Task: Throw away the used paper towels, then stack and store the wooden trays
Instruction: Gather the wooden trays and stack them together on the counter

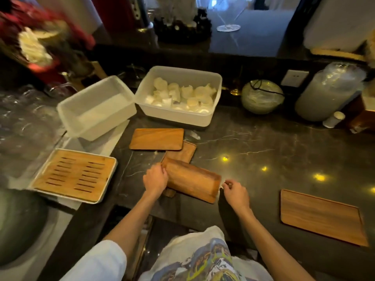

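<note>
- Both hands on one wooden tray (192,179), tilted above bench (263,142): left grip (155,178) closed on its left end, right grip (235,192) pinching right end.
- Other trays: two (157,138) behind, one (320,217) far right.

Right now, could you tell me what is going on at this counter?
A person is gathering wooden trays on the dark counter. The left hand grips one end of a tilted tray, while the right hand is at its other end. Two more trays lie just behind it, overlapping, and another tray sits apart to the right. Nothing is stacked neatly yet.
</note>
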Action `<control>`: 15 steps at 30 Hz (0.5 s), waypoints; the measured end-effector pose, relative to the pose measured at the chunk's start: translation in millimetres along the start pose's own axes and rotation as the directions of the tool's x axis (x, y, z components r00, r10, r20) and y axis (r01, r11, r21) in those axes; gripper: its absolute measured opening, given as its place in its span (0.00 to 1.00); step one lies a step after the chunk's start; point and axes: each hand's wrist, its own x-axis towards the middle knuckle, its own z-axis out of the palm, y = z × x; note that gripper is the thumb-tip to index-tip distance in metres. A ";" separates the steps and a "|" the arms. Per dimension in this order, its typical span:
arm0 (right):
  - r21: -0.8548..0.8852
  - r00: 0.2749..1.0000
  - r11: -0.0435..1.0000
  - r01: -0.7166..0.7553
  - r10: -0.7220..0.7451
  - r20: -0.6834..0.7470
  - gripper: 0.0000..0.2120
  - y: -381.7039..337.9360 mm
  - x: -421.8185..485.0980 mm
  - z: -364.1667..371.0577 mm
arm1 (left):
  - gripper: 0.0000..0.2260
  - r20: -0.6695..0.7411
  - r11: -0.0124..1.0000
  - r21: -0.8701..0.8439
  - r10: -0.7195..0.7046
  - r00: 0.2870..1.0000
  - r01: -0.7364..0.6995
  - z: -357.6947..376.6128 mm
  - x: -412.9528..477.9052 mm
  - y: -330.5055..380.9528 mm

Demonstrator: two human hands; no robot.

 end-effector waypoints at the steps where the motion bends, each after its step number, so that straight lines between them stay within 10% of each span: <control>1: 0.013 0.999 0.999 -0.050 0.050 0.003 0.15 -5.2 0.9 6.8 | 0.13 0.051 0.999 -0.018 -0.042 0.998 0.043 -1.8 7.1 -6.3; 15: 0.394 0.937 0.850 -0.349 0.326 0.127 0.11 -12.7 5.2 39.4 | 0.10 0.208 0.948 -0.242 -0.159 0.965 0.208 1.7 30.9 -13.2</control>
